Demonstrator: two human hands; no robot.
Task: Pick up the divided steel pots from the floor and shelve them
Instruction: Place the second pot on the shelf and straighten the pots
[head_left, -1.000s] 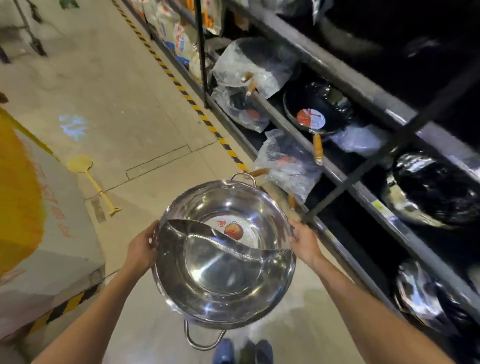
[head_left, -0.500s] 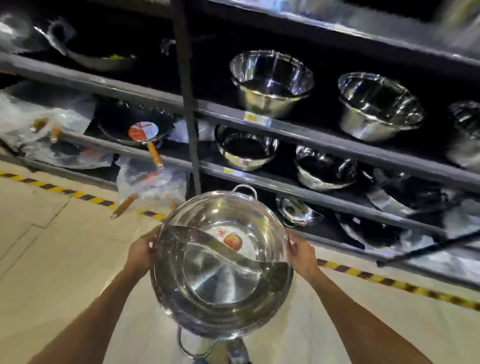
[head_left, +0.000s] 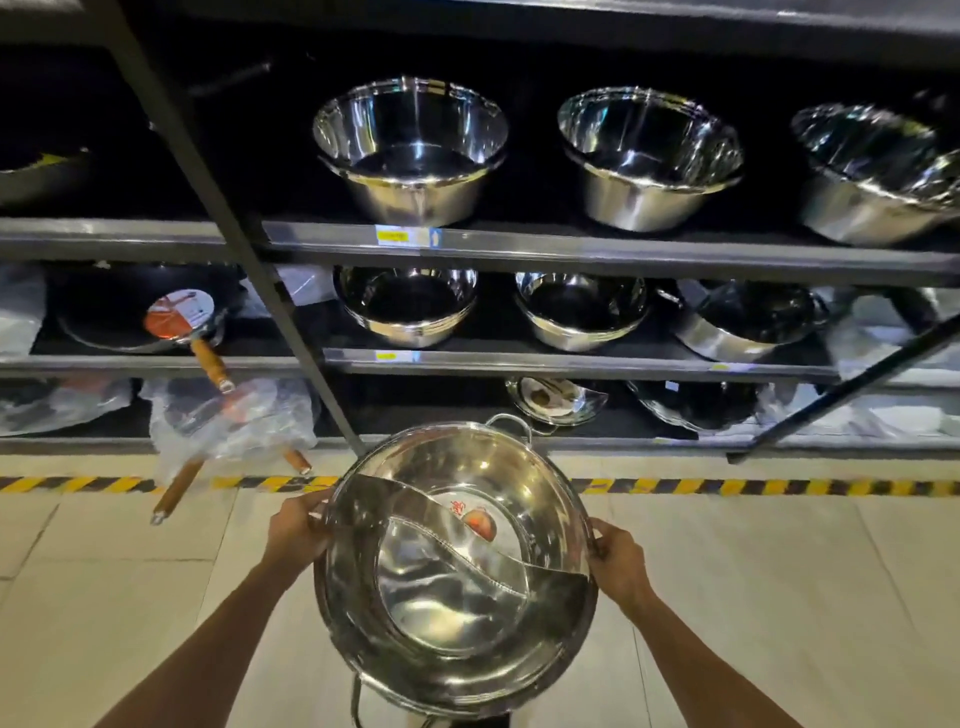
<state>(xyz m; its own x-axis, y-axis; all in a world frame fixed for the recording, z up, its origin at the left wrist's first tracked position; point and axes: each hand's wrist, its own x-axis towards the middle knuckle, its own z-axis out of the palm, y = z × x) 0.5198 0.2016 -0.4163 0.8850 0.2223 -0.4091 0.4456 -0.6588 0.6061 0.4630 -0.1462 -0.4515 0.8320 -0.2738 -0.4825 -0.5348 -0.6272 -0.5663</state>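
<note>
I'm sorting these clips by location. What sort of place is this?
Probably a cookware aisle in a shop or warehouse: metal shelving with price tags, rows of steel bowls, bagged pans, and hazard tape on the floor.

Head view, angled down, facing shelves (head_left: 571, 254)

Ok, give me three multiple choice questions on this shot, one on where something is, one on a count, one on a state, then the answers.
1. Where is the black pan with the wooden handle?
A. middle shelf, left of the upright
B. top shelf
C. on the floor

2. How many steel bowls stand on the top shelf right of the upright?
A. one
B. three
C. five

3. How is the divided pot held?
A. one hand
B. resting on the floor
C. both hands at the rim

Answers: 1 A, the black pan lies there. 2 B, three bowls, the first. 3 C, left hand and right hand grip the divided pot.
</note>
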